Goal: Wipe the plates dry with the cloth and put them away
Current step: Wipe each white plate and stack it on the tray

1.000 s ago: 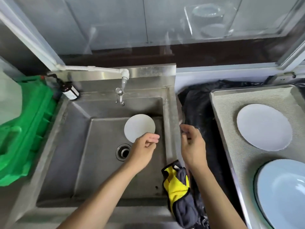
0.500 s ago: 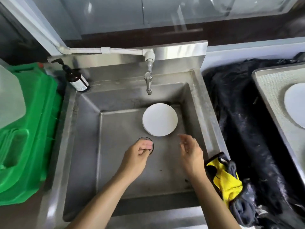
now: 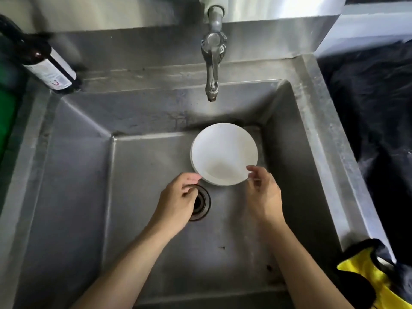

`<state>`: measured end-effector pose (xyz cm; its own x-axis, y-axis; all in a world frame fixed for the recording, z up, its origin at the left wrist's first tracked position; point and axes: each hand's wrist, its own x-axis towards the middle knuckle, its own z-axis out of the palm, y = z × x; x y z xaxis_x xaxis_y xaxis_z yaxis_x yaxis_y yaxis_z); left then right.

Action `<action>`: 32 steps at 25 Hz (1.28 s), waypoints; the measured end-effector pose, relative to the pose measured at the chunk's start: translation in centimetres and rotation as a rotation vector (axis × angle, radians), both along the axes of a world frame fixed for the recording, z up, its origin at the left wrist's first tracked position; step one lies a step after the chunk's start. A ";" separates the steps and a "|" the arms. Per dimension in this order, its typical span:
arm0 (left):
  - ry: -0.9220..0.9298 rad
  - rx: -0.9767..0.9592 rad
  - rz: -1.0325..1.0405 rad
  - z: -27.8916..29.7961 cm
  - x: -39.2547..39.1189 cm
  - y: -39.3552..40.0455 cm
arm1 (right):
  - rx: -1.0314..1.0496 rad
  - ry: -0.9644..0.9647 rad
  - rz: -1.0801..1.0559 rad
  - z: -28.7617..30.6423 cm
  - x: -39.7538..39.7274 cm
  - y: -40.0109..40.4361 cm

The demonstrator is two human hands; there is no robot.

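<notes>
A small round white plate (image 3: 223,150) lies in the steel sink (image 3: 73,175), near the back right corner of the basin. My left hand (image 3: 178,201) hovers over the drain with its fingertips at the plate's near left rim, fingers loosely curled and holding nothing. My right hand (image 3: 263,192) reaches the near right rim with fingers loosely bent; whether it touches the plate is unclear. A yellow and dark cloth (image 3: 365,275) hangs on the sink's right edge, apart from both hands.
The tap (image 3: 213,61) hangs above the plate. A dark pump bottle (image 3: 48,68) stands at the sink's back left corner. The drain (image 3: 200,204) is partly under my left hand. Black plastic sheeting (image 3: 374,108) covers the counter on the right. Something green shows at the left edge.
Both hands have gone forward and down into the basin, to either side of the plate's near rim. The view has closed in on the sink; the tray with other plates has left the frame.
</notes>
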<state>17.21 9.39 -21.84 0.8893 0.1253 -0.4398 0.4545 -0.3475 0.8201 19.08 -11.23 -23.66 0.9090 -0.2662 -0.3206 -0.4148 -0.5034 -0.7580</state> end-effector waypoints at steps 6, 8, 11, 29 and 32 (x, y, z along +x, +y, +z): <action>0.045 0.111 -0.021 -6.2 5.2 -0.5 | -0.044 0.013 -0.077 -6.4 4.9 -1.1; 0.078 0.157 -0.038 -7.6 6.3 -0.2 | -0.064 0.003 -0.089 -7.6 5.8 -1.3; 0.116 0.146 -0.055 -8.3 7.2 -0.3 | -0.079 0.045 -0.088 -8.4 7.3 -1.4; 0.169 -0.319 0.423 -4.5 -0.1 2.0 | 0.065 0.015 -0.166 -3.2 2.2 1.2; 0.218 -0.296 0.545 -3.6 -3.3 3.0 | 0.050 0.046 -0.104 -1.8 0.4 2.7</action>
